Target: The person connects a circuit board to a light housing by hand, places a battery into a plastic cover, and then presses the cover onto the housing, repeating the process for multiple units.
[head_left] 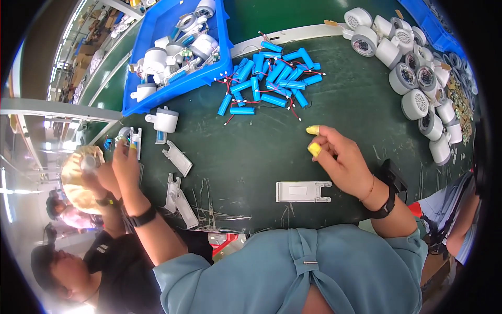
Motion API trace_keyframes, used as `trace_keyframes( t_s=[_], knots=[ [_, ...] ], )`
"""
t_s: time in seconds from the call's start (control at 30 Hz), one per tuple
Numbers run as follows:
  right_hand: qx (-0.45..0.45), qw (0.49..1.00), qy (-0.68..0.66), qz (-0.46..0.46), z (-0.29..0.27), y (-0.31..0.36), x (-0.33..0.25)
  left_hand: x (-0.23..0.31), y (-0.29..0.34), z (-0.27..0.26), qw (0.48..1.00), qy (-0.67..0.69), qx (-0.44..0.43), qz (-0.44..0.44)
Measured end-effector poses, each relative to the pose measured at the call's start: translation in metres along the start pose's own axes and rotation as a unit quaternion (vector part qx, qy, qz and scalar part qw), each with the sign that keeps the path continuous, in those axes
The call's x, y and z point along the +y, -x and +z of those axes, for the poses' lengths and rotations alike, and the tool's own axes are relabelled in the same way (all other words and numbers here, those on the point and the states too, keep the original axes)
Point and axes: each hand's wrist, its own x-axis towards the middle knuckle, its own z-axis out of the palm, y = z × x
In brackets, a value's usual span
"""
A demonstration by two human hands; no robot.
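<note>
My left hand reaches to the far left, a yellow cover on one fingertip. Its fingers are closed at a white plastic casing; part of the grip is hidden. My right hand hovers above the green table, thumb and forefinger apart, both tipped with yellow covers and nothing between them. Below it lies a flat white cover plate. More white casing pieces lie right of my left hand, near a white round-headed housing. Blue cylindrical batteries with red wires are heaped beyond my hands.
A blue bin of white housings stands at the far left. Many white round motor housings are piled along the right, beside small circuit boards. A co-worker's hand is close to my left hand. A dark object sits by my right wrist.
</note>
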Motion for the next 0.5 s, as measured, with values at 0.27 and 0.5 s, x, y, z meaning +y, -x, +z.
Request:
trace_keyframes(
  t_s=[0.27, 0.5],
  knots=[
    [-0.118, 0.915, 0.338, -0.185, 0.011, 0.03, -0.026, 0.067, 0.149, 0.039, 0.962, -0.083, -0.036, 0.259],
    [-0.181, 0.89, 0.339, -0.247, 0.017, 0.038, -0.017, 0.15, 0.201, 0.031, 0.903, 0.005, -0.175, 0.393]
  ],
)
